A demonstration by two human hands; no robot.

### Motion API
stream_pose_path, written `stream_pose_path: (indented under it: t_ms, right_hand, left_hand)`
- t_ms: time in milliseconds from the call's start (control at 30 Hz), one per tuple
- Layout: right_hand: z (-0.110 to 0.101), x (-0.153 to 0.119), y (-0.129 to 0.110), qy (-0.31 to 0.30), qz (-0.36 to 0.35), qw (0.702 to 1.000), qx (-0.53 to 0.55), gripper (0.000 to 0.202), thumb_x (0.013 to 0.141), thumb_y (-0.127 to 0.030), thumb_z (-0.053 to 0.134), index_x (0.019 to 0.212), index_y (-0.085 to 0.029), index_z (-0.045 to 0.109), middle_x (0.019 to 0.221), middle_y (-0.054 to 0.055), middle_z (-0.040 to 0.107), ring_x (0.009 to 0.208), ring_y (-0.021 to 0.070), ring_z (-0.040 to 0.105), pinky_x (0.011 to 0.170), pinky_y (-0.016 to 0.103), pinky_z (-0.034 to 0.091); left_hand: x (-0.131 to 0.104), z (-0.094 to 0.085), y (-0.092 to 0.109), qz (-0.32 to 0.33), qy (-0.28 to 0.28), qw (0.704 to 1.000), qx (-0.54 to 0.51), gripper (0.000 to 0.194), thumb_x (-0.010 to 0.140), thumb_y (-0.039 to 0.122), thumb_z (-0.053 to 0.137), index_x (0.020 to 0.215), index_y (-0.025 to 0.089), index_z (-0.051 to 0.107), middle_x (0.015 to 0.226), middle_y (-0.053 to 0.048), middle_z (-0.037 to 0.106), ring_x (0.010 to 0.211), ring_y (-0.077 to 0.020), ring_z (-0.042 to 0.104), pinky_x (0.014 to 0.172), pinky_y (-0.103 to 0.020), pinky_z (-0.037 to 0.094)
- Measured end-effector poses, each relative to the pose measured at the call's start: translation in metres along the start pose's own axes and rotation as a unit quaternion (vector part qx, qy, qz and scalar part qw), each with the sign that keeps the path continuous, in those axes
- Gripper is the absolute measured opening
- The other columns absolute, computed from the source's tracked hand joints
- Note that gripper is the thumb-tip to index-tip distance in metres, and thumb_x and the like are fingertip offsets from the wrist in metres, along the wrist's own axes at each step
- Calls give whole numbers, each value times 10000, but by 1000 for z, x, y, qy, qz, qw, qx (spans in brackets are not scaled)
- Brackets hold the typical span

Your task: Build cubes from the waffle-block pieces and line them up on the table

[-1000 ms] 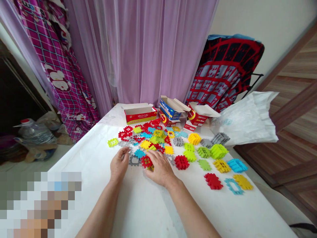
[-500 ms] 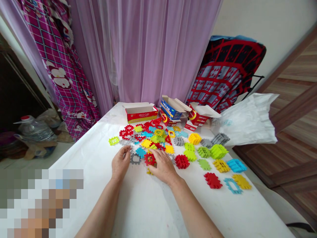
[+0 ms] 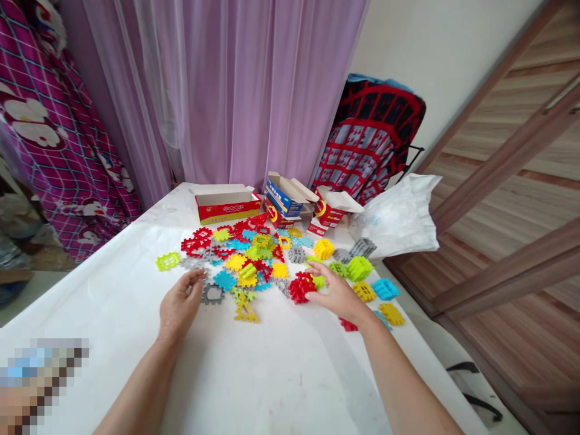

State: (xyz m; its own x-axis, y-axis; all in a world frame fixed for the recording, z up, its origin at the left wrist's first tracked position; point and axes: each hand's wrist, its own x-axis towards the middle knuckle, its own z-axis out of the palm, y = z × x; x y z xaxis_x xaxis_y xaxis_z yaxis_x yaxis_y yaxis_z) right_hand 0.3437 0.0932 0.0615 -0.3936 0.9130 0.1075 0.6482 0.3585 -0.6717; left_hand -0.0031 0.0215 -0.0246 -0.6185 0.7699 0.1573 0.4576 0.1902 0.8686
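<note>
My left hand (image 3: 180, 302) is beside the left edge of a pile of plastic interlocking blocks, its fingers curled together and nothing visible in them. Closest to it lies a grey frame block (image 3: 212, 294). My right hand (image 3: 334, 291) has thumb and fingers around a red window block at the red stack (image 3: 301, 289); the fingers partly hide the light green blocks behind. Between my hands are a blue block (image 3: 225, 280), a light green connected piece (image 3: 248, 270) and a yellow triangular-looking piece (image 3: 246, 312).
Sorted stacks stand at the right, among them green (image 3: 360, 268), yellow (image 3: 364, 292) and blue (image 3: 386, 289). Open cartons, one red and yellow (image 3: 226, 211) and one blue (image 3: 284, 196), line the back. A white bag (image 3: 399, 220) lies at the table's right edge.
My right hand has moved right from the pile to the red stack, taking the red window block along. The yellow piece is now uncovered. The view has turned to the right.
</note>
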Motion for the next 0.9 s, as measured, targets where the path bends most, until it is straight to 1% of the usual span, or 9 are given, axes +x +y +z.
stream_pose_path:
  t_ms: [67,167,300,433,600,667,800,900]
  right_hand:
    - [-13,1,7,-15,12,1000,4,724,670,-252,715,1357,-218,489,1267,94,630,1200,254,566,1018,439,422]
    - [-20,5,12,-39,2,999,-18,712,666,-241,723,1342,-207,503,1247,96,640,1193,255,570,1032,437,406]
    - [-16,9,15,-59,-11,997,-48,722,678,-232,726,1358,-220,485,1230,79,648,1166,249,582,1034,439,401]
    - [-9,13,18,-52,-16,996,-63,746,676,-240,735,1374,-225,471,1220,76,652,1159,255,583,1038,454,392]
    - [-4,17,20,-59,-29,994,-86,786,653,-237,754,1386,-221,470,1183,74,664,1150,261,582,1033,448,394]
    - [-3,19,20,-60,-35,993,-91,788,654,-247,757,1389,-229,472,1177,70,666,1149,263,581,1029,449,392]
    - [-1,20,19,-59,-43,992,-99,774,655,-250,752,1382,-233,486,1181,66,664,1151,263,578,1022,437,394]
    - [0,19,18,-58,-40,992,-105,765,654,-248,745,1375,-233,493,1193,66,659,1151,261,576,1021,428,395]
  left_hand:
    - [0,-1,0,2,0,1000,10,367,773,444,491,1043,260,660,1037,-39,773,983,-232,701,884,-338,513]
    - [0,-2,1,10,1,999,38,347,772,435,500,1033,277,666,1014,-19,779,949,-218,708,831,-305,525]
    - [0,-2,2,8,0,998,58,347,774,445,488,1019,280,670,1003,-18,782,940,-224,712,791,-298,533]
    - [0,-2,2,14,-2,997,70,359,777,443,477,1022,267,672,1002,-27,783,910,-221,715,767,-294,533]
    - [0,-2,5,19,-1,997,79,361,775,443,482,1030,280,679,955,-6,788,807,-200,712,691,-271,525]
    - [-1,-2,7,16,-2,997,80,361,771,441,481,1024,282,683,950,-1,787,810,-200,710,699,-273,524]
    - [-1,-2,8,9,-5,998,69,376,767,437,470,1026,265,681,967,-15,784,888,-218,711,755,-291,527]
    - [-2,-2,7,10,-2,998,66,371,772,447,470,1019,266,681,953,-14,785,884,-218,713,747,-290,527]
